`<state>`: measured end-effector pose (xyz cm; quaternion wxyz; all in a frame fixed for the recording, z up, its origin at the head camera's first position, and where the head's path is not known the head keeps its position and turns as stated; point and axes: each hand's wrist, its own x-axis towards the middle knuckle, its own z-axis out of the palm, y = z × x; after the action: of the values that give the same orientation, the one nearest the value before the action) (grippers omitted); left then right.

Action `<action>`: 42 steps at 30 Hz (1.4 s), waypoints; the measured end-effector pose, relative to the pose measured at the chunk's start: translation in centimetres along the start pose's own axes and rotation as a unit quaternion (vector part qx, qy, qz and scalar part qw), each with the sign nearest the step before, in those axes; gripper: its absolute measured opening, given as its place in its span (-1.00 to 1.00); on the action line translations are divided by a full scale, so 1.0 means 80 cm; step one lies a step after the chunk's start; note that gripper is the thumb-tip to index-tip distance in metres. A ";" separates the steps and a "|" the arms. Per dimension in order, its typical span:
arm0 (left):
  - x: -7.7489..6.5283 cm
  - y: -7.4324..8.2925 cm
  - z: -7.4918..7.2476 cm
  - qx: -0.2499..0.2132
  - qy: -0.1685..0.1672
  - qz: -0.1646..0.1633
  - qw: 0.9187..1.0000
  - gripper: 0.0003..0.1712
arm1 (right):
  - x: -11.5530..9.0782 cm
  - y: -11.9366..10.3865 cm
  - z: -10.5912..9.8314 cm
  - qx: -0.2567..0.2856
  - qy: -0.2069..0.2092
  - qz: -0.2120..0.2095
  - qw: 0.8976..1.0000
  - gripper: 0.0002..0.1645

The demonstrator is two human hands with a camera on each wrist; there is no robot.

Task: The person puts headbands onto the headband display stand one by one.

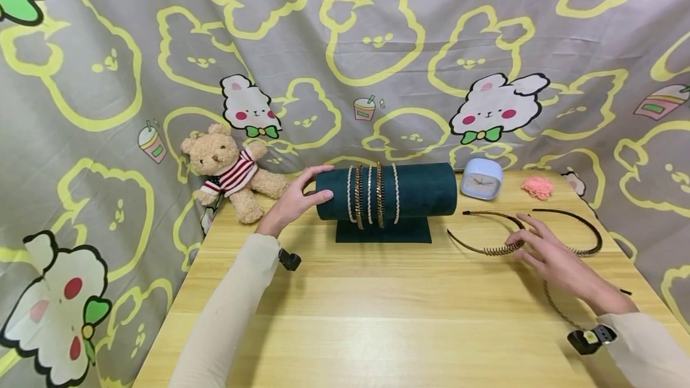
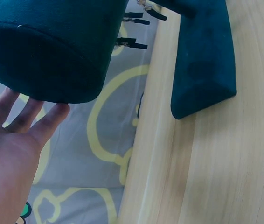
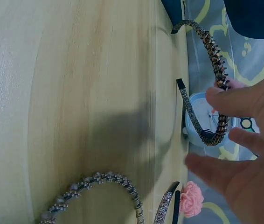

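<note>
A dark green velvet cylinder stand (image 1: 420,189) (image 2: 52,46) sits at the table's back on its base (image 2: 206,60), with several headbands (image 1: 372,193) ringed around it. My left hand (image 1: 308,185) (image 2: 15,140) rests against the cylinder's left end, fingers straight across the end face. A brown beaded headband (image 1: 482,249) (image 3: 213,60) lies on the table at the right. My right hand (image 1: 520,244) (image 3: 216,130) is at it with fingers spread, the index fingertip at its arc. A thin dark headband (image 1: 584,229) (image 3: 190,112) lies just beyond, and a grey beaded one (image 3: 94,179) lies near my wrist.
A teddy bear (image 1: 232,175) sits at the back left. A pale blue alarm clock (image 1: 481,178) and a pink hair tie (image 1: 538,187) (image 3: 191,198) stand at the back right. The wooden table (image 1: 377,316) is backed and flanked by a patterned cloth (image 1: 377,47).
</note>
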<state>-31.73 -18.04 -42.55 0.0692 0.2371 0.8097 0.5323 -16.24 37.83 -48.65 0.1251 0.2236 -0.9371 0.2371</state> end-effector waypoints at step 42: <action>-0.001 0.002 0.001 0.001 0.002 -0.006 1.000 -0.30 | -0.017 0.024 0.013 0.108 0.042 0.138 0.984 -0.75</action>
<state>-31.61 -17.98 -42.45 0.0706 0.2317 0.8115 0.5318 -16.11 39.30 -50.77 0.1053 0.0942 -0.9219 0.3608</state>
